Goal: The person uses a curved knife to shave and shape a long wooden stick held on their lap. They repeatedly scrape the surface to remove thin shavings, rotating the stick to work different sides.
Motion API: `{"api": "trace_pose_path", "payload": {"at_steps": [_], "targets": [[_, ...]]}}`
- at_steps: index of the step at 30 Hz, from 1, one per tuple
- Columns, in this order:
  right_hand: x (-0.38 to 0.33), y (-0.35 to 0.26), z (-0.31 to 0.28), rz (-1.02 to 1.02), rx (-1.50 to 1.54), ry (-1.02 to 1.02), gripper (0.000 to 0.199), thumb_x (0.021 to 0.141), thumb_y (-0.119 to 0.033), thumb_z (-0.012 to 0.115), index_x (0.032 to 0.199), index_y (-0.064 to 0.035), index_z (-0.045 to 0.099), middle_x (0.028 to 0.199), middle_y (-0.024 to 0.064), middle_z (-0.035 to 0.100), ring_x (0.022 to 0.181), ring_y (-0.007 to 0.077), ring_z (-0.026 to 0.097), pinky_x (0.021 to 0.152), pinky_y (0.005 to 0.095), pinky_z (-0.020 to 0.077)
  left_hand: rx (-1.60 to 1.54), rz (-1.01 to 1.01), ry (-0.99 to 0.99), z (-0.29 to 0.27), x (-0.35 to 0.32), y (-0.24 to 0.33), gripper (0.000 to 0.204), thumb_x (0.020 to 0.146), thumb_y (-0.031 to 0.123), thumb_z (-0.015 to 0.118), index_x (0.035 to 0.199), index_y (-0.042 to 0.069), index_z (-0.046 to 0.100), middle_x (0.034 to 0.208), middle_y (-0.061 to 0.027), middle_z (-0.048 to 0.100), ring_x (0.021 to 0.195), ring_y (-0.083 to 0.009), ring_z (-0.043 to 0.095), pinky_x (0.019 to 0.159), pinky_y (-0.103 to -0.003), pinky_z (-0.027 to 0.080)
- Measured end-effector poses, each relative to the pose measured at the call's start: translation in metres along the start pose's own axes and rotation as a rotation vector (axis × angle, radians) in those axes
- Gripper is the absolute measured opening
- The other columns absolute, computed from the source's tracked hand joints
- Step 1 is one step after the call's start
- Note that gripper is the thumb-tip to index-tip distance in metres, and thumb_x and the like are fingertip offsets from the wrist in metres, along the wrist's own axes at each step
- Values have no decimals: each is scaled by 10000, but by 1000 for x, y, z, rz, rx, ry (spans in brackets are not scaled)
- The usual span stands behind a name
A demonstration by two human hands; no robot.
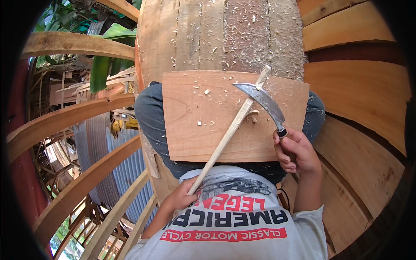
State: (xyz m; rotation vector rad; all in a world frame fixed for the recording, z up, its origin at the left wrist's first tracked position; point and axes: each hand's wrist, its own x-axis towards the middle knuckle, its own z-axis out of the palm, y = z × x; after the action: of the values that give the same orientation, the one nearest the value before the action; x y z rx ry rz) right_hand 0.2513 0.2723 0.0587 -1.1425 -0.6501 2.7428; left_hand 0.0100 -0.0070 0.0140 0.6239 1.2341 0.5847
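My left hand [182, 197] is wrapped round the lower end of a long pale wooden stick [229, 133], close to my waist. The stick slants up and to the right over a flat wooden board [186, 125] that lies across my lap. In my right hand [299, 151] is the dark handle of a sickle [269, 105] with a curved grey blade. That blade crosses the stick near its far end, touching a notched, freshly cut spot. A curled shaving and a small chip [254, 118] lie beside the stick, under the blade.
Wooden planks [186, 34] strewn with shavings stretch ahead beyond the board. A slatted wooden railing [73, 117] runs along my left, with corrugated metal sheets [130, 160] below it. Wide wooden boards [359, 91] form a wall close on my right. Small wood chips [207, 92] lie on the lap board.
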Motion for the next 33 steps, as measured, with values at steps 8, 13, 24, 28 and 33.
{"api": "trace_pose_path", "payload": {"at_steps": [8, 13, 24, 28, 33], "targets": [[29, 28, 1, -829, -1134, 819, 206, 864, -126, 652, 761, -21, 508, 552, -6, 467, 422, 71, 388, 421, 243, 289, -38, -55, 22, 4, -1, 16, 460, 667, 34, 509, 1123, -24, 488, 809, -60, 503, 762, -131, 483, 678, -270, 416], [1, 6, 15, -393, -276, 389, 191, 939, -209, 546, 850, -59, 467, 535, -43, 402, 399, 24, 352, 352, 181, 278, 64, -63, -20, 1, 2, 11, 457, 695, 25, 522, 1149, -20, 500, 810, -78, 531, 756, -123, 494, 689, -267, 419], [-4, 20, -2, 16, -224, 34, 244, 959, -249, 493, 859, -28, 520, 518, -19, 421, 358, 34, 342, 313, 189, 272, -9, -113, -15, 1, 3, 21, 471, 701, 24, 513, 1169, -21, 496, 784, -67, 512, 701, -124, 483, 649, -259, 419], [-6, 15, 1, -50, -244, 164, 251, 965, -259, 479, 848, -38, 510, 520, -28, 413, 363, 33, 344, 318, 192, 270, 3, -63, -1, 2, 3, 10, 492, 673, 26, 512, 1162, -29, 494, 766, -61, 508, 675, -122, 488, 622, -262, 419], [-9, 21, 7, 40, -338, 98, 261, 967, -256, 474, 794, -61, 455, 519, -34, 393, 364, 40, 348, 322, 198, 278, 7, -43, -29, 0, 2, 8, 539, 646, 32, 510, 1181, -31, 483, 797, -70, 524, 742, -119, 491, 674, -252, 415]]}}
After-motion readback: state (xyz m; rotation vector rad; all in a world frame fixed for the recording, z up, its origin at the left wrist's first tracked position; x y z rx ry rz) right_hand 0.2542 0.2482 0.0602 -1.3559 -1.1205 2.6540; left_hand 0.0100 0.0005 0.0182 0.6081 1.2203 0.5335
